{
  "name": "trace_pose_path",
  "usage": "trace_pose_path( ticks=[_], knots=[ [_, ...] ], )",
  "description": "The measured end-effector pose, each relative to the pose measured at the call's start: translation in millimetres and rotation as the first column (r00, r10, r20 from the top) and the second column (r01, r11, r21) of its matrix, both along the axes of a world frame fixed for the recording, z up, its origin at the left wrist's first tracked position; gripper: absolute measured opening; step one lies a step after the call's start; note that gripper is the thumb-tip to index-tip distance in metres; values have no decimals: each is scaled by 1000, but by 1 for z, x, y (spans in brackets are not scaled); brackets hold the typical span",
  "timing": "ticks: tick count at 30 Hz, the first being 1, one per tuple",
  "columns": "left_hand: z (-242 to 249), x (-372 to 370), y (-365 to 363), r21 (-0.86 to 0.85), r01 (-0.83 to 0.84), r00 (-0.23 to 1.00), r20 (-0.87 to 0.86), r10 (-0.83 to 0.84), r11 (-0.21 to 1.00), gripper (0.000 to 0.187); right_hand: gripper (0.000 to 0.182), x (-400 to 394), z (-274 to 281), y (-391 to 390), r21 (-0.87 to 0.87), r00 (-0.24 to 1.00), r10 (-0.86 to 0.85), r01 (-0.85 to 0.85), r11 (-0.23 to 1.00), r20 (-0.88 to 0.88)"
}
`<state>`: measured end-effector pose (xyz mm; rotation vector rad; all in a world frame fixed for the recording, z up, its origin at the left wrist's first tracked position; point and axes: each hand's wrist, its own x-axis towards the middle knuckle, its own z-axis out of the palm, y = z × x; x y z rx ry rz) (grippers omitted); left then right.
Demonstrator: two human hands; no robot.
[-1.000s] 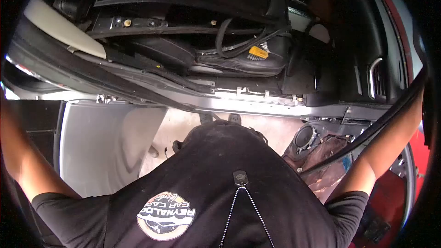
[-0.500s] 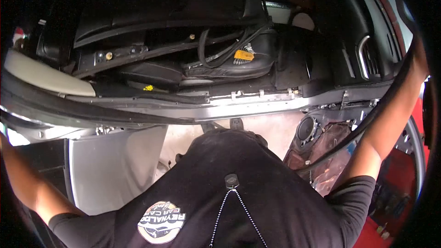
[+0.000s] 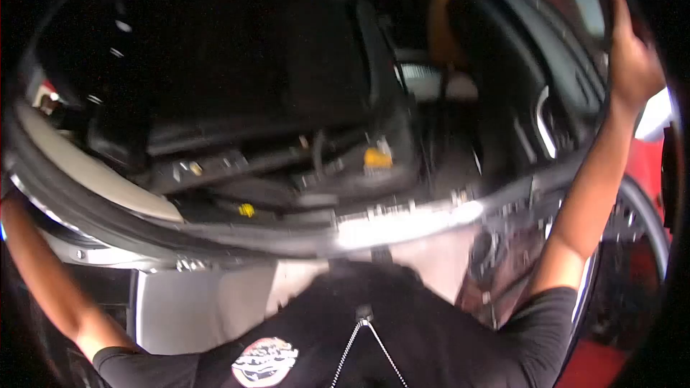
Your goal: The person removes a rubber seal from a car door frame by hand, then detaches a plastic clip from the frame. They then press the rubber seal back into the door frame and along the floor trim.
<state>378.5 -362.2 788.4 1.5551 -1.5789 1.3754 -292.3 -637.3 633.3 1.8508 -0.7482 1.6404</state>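
Observation:
My right hand (image 3: 636, 65) is raised at the upper right, against the dark upper edge of the car's door opening. One digit points upward; the other fingers are hidden or smeared by motion, so a grip cannot be made out. My left forearm (image 3: 39, 273) reaches up to the left edge of the view, beside the curved black door seal (image 3: 93, 205). The left hand itself is out of sight. Between my arms lies the car interior, with a dark seat (image 3: 244, 79) and a bright metal door sill (image 3: 410, 224).
An orange-yellow tool holder (image 3: 378, 159) lies inside near the seat base. A yellow item (image 3: 246, 210) sits near the sill. Below left is a grey door panel (image 3: 194, 309); at lower right, an opened door (image 3: 496, 266) shows its inner parts. A beige pillar trim (image 3: 100, 165) runs at left.
The view has tilted upward and blurred, so the interior sits lower. My right hand now shows at the upper right. The loose black strip along my right arm no longer shows clearly.

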Motion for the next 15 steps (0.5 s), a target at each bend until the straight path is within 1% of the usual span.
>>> trace_pose_path(
  ticks=[1, 2, 3, 4, 5, 6, 7, 9, 10, 11, 13, 14, 15],
  knots=[
    [-3, 4, 4, 31, -16, 996, -89, 19, 999, 31, 46, -5, 3, -3, -69, 998, -53, 52, 996, -14],
    [-2, 9, 8, 68, -40, 969, -239, 56, 997, 31, 45, 0, 11, 0, -169, 987, -153, 144, 975, -43],
    [-6, 4, 12, 64, -61, 946, -314, 78, 996, 31, 45, 7, 18, 5, -240, 971, -233, 215, 947, -49],
    [-15, -7, 5, -112, -49, 976, -215, 24, 993, 33, 46, 19, 22, 8, -280, 964, -261, 240, 930, -41],
    [-23, -18, -2, -286, -31, 994, -107, 1, 958, 35, 47, 29, 25, 13, -296, 966, -258, 240, 925, -26],
    [-23, -44, -1, -313, 2, 1000, -1, -2, 950, 34, 46, 38, 27, 15, -273, 965, -259, 238, 932, -42],
    [-24, -62, -1, -323, 40, 995, 103, -7, 946, 35, 45, 52, 28, 16, -295, 990, -139, 129, 947, -11],
    [-24, -56, -4, -313, 15, 999, -29, -25, 950, 37, 48, 63, 34, 18, -271, 970, -243, 236, 933, 7],
    [-25, -53, -7, -332, 49, 999, 9, -49, 942, 26, 48, 68, 36, 14, -283, 972, -235, 231, 931, 19],
    [-22, -52, -4, -314, 16, 998, 67, 6, 949, 29, 48, 69, 35, 10, -298, 968, -249, 244, 923, 22],
    [-19, -55, -3, -315, -26, 989, 131, 70, 949, 34, 50, 80, 34, 3, -307, 967, -253, 238, 921, -9],
    [-21, -58, -4, -296, -81, 997, -16, 80, 952, 40, 49, 93, 38, -4, -420, 935, -355, 315, 851, -18],
    [-21, -56, -3, -294, -90, 996, -22, 88, 951, 40, 51, 105, 46, -8, -527, 892, -451, 381, 760, -5]
  ],
)
